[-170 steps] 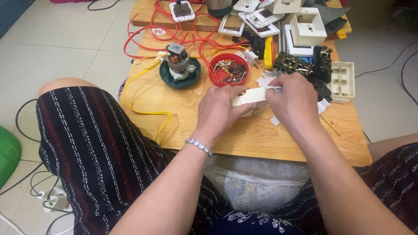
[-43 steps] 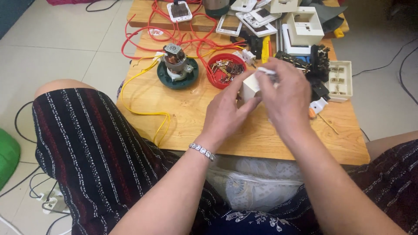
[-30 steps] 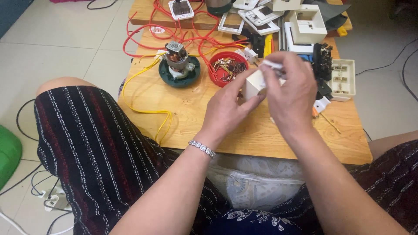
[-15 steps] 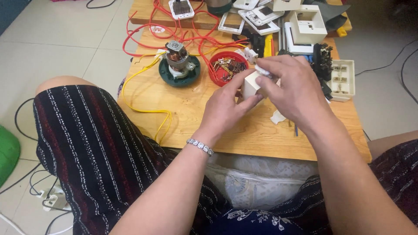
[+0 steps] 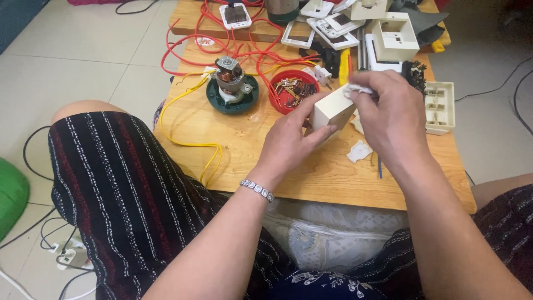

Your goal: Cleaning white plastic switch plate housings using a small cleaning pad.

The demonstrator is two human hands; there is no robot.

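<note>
Both hands grip the cream box (image 5: 332, 108): left hand (image 5: 293, 139) beneath, right hand (image 5: 391, 114) atop.

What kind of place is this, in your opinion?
Probably a home corner used for electrical repair: a low wooden table on a tiled floor, strewn with red wires, white switch plates and a small motor.

Cluttered wooden table (image 5: 311, 178), red bowl (image 5: 291, 90)
</note>
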